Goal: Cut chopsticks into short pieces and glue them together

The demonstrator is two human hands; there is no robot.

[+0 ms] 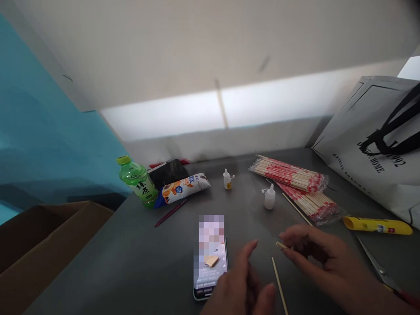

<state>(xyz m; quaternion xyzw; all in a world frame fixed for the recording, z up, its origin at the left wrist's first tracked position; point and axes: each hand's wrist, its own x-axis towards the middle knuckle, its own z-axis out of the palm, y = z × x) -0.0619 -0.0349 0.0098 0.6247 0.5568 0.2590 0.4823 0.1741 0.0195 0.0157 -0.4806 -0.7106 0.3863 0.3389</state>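
Between the thumb and fingertips of my right hand is a thin wooden stick; its light tip pokes out and the remainder is hidden. My left hand holds nothing that I can see, its index finger stretched out and apart from the thumb. It overlaps the lower right edge of a lit phone lying on the grey table. A second wooden stick lies on the table between my hands. Just beyond my right hand, another loose stick lies beside the packs.
Two packs of sticks, two small white glue bottles, a yellow tube and scissors lie around. Left stand a green tea bottle, a snack bag and a dark red pen. A white bag borders the right.
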